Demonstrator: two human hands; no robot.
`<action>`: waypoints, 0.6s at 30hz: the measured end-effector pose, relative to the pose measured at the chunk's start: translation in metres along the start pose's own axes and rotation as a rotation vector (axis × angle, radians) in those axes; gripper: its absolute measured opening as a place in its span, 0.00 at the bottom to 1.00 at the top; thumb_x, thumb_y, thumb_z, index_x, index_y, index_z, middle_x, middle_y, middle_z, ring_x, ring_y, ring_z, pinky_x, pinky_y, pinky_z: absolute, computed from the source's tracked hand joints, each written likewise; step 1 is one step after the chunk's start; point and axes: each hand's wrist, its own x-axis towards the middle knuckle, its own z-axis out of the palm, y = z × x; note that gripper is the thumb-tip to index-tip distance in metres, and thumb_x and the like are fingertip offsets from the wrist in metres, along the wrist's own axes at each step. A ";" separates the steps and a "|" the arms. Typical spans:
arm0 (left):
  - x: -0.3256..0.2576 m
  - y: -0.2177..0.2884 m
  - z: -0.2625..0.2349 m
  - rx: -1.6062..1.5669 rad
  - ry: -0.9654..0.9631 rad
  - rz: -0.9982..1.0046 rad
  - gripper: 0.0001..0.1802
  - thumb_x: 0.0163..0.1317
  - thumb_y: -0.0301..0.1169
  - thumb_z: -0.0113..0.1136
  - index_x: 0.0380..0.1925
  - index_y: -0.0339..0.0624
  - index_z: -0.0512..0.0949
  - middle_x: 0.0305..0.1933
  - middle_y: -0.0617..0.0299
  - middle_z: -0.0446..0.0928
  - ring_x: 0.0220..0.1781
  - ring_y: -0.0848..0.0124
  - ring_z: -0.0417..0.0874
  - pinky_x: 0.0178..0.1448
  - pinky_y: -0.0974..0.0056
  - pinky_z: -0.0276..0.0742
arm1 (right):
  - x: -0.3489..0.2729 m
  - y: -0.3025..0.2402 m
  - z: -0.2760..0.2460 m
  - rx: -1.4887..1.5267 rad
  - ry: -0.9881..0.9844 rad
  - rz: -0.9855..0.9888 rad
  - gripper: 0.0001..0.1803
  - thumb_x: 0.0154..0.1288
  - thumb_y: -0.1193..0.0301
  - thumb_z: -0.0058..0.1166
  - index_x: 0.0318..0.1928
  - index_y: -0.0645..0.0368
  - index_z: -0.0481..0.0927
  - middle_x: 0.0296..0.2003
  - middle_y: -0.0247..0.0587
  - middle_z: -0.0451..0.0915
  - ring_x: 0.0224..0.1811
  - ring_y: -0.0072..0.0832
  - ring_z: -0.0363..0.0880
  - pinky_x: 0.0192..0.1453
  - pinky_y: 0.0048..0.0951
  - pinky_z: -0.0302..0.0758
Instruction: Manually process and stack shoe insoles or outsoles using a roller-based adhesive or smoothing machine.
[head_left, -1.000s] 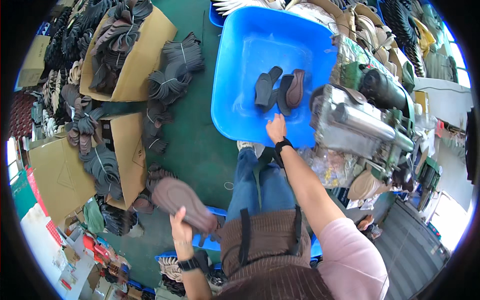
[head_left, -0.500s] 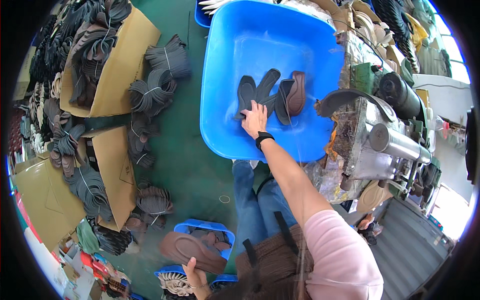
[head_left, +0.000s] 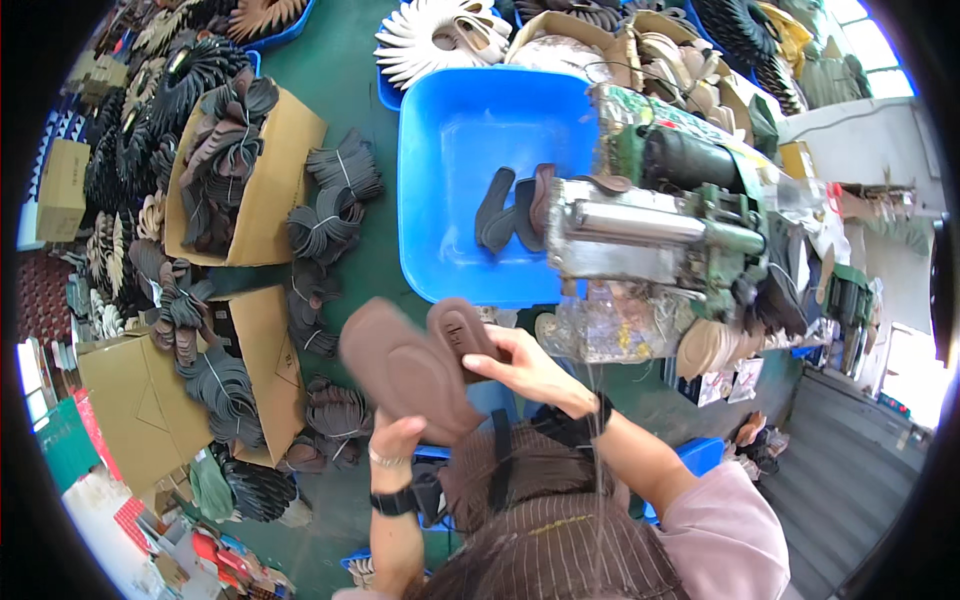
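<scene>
My left hand (head_left: 396,440) is closed on the lower end of a large brown shoe insole (head_left: 395,365), slightly blurred. Beside it, my right hand (head_left: 535,375) grips a second insole (head_left: 452,325), brown on top with dark marking, between thumb and fingers. The two insoles meet or overlap in front of my body; I cannot tell whether they touch. Just beyond is a big blue tub (head_left: 425,190). Inside it lie a black insole (head_left: 494,212) and a brown insole (head_left: 541,200) next to another dark one, partly hidden by the machine.
A metal roller machine (head_left: 635,225) on a worn bench juts over the tub's right side. To the left stand cardboard boxes (head_left: 285,170) with bundled insoles (head_left: 345,165) beside them on the green floor. A ring of white insoles (head_left: 440,45) lies behind the tub.
My right hand has come out of the tub toward me and now grips an insole. My left hand has risen with its brown insole to meet it. The view has shifted.
</scene>
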 end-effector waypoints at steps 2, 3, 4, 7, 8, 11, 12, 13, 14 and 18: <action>0.013 -0.004 0.016 0.366 -0.157 -0.106 0.49 0.47 0.39 0.67 0.67 0.32 0.55 0.66 0.39 0.64 0.65 0.46 0.69 0.66 0.48 0.70 | -0.043 -0.012 -0.006 -0.315 0.097 -0.305 0.21 0.65 0.75 0.53 0.57 0.67 0.72 0.51 0.41 0.77 0.53 0.24 0.74 0.57 0.30 0.73; 0.020 0.000 0.040 0.232 -0.246 -0.157 0.49 0.46 0.38 0.68 0.66 0.30 0.55 0.65 0.41 0.66 0.65 0.47 0.70 0.67 0.49 0.69 | -0.065 -0.018 -0.017 -0.279 0.077 -0.109 0.19 0.66 0.76 0.50 0.57 0.67 0.72 0.54 0.42 0.76 0.58 0.26 0.72 0.61 0.31 0.71; 0.028 0.000 0.064 0.100 -0.342 -0.210 0.49 0.46 0.38 0.69 0.65 0.29 0.56 0.63 0.42 0.68 0.65 0.49 0.71 0.68 0.50 0.68 | -0.082 -0.034 -0.015 -0.033 0.185 -0.150 0.17 0.67 0.76 0.49 0.55 0.68 0.73 0.51 0.43 0.78 0.55 0.28 0.76 0.59 0.34 0.74; 0.031 -0.005 0.083 0.128 -0.395 -0.242 0.49 0.48 0.40 0.68 0.66 0.29 0.55 0.62 0.43 0.68 0.63 0.50 0.73 0.69 0.48 0.66 | -0.111 -0.028 -0.051 0.132 0.464 -0.145 0.13 0.69 0.73 0.50 0.50 0.69 0.75 0.41 0.44 0.83 0.43 0.29 0.82 0.50 0.32 0.79; 0.033 -0.007 0.086 0.137 -0.394 -0.247 0.49 0.48 0.40 0.68 0.66 0.29 0.55 0.62 0.43 0.68 0.63 0.50 0.73 0.69 0.48 0.66 | -0.112 -0.033 -0.061 0.202 0.568 -0.146 0.12 0.69 0.72 0.50 0.47 0.69 0.77 0.38 0.45 0.83 0.39 0.28 0.83 0.47 0.30 0.80; 0.039 -0.020 0.069 -0.082 -0.493 -0.247 0.49 0.50 0.40 0.67 0.66 0.28 0.54 0.63 0.40 0.66 0.65 0.48 0.70 0.70 0.45 0.65 | -0.087 -0.028 -0.120 0.116 0.564 -0.083 0.11 0.68 0.70 0.54 0.43 0.67 0.78 0.36 0.45 0.83 0.36 0.26 0.83 0.40 0.26 0.80; 0.039 -0.020 0.074 -0.073 -0.489 -0.253 0.49 0.50 0.40 0.67 0.66 0.28 0.54 0.63 0.40 0.66 0.65 0.48 0.70 0.70 0.45 0.65 | -0.079 -0.030 -0.134 0.095 0.554 -0.071 0.11 0.68 0.69 0.55 0.42 0.66 0.78 0.36 0.45 0.83 0.35 0.25 0.83 0.39 0.26 0.80; 0.038 -0.016 0.082 -0.071 -0.488 -0.301 0.48 0.51 0.40 0.67 0.66 0.29 0.54 0.64 0.41 0.66 0.66 0.48 0.69 0.70 0.46 0.64 | -0.073 -0.035 -0.141 0.112 0.620 -0.129 0.12 0.68 0.69 0.55 0.42 0.67 0.78 0.36 0.43 0.83 0.35 0.24 0.82 0.39 0.25 0.79; 0.036 -0.012 0.091 -0.071 -0.486 -0.350 0.47 0.51 0.40 0.66 0.66 0.29 0.54 0.64 0.41 0.66 0.67 0.48 0.68 0.71 0.46 0.64 | -0.072 -0.037 -0.144 0.129 0.687 -0.186 0.12 0.68 0.68 0.56 0.42 0.67 0.78 0.36 0.41 0.83 0.35 0.23 0.81 0.40 0.25 0.78; 0.031 -0.018 0.099 0.101 -0.331 -0.226 0.39 0.52 0.26 0.63 0.64 0.30 0.59 0.63 0.48 0.68 0.64 0.56 0.72 0.68 0.53 0.67 | -0.099 -0.063 -0.069 0.226 0.651 -0.119 0.17 0.68 0.66 0.56 0.49 0.68 0.77 0.47 0.44 0.80 0.45 0.24 0.80 0.52 0.26 0.76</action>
